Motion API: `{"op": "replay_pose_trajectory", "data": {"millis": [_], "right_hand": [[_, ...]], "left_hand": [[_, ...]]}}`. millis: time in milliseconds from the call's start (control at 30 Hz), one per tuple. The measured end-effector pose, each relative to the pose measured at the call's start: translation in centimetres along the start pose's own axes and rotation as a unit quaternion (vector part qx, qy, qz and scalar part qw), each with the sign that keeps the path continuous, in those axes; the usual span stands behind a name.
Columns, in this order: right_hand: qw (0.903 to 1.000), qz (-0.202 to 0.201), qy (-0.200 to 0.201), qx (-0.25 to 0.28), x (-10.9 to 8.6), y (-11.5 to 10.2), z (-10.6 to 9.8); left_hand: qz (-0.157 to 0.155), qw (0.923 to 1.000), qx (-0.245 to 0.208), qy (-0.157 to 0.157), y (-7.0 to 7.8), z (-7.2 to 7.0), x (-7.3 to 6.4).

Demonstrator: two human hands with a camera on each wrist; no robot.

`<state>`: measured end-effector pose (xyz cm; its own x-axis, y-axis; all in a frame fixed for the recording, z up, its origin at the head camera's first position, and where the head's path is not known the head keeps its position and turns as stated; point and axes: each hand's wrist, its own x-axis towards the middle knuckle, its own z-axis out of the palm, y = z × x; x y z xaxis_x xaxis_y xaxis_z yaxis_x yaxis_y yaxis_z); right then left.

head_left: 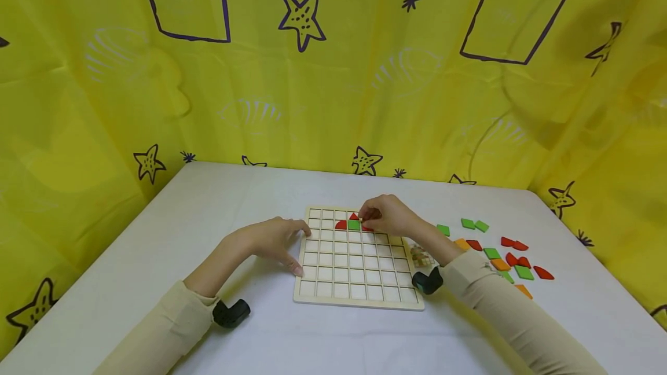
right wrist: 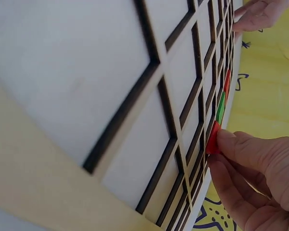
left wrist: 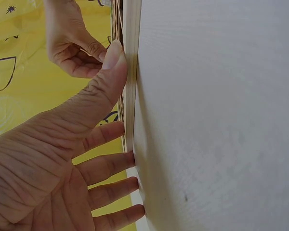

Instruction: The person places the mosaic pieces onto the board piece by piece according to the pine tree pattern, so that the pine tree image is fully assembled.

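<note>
A pale wooden grid board [head_left: 359,305] lies on the white table. My left hand [head_left: 273,241] rests along its left edge, thumb and fairly straight fingertips touching the rim in the left wrist view. Near the board's far side, my right hand [head_left: 392,216] pinches a red curved tile [right wrist: 212,139] between thumb and finger, low in a cell. That tile sits just right of a green square tile [head_left: 354,225], and the fingers partly cover it. Left of the green square is another red tile [head_left: 341,225], and a red tile [head_left: 354,216] lies beyond it.
Loose red, green and orange tiles, among them a green tile [head_left: 523,272] and a red tile [head_left: 543,272], are scattered right of the board. A small patterned item [head_left: 421,256] lies by the board's right edge, partly behind the right forearm. A yellow curtain [head_left: 323,85] hangs behind the table.
</note>
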<state>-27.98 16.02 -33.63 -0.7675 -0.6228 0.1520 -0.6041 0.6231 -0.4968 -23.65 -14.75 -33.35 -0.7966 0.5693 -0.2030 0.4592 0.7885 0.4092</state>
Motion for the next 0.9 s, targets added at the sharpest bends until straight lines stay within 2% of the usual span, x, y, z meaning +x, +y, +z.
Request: {"op": "replay_pose_trajectory", "data": {"millis": [233,367,633,900], "right_hand": [[1.0,-0.001,0.002,-0.005,-0.6,0.0,0.0],[0.9999,0.002,0.013,0.0,-1.3,-0.2,-0.9],[0.9983,0.023,0.054,0.004,-4.0,-0.7,-3.7],[0.9949,0.045,0.087,0.026,-6.6,-1.1,-5.0]], "left_hand": [[-0.005,1.0,-0.007,-0.004,0.2,0.3,0.1],[0.001,1.0,-0.005,-0.004,0.4,0.3,0.2],[-0.006,0.9999,0.0,-0.009,0.5,-0.1,0.2],[-0.017,0.9998,-0.002,-0.013,0.3,-0.1,0.1]]}}
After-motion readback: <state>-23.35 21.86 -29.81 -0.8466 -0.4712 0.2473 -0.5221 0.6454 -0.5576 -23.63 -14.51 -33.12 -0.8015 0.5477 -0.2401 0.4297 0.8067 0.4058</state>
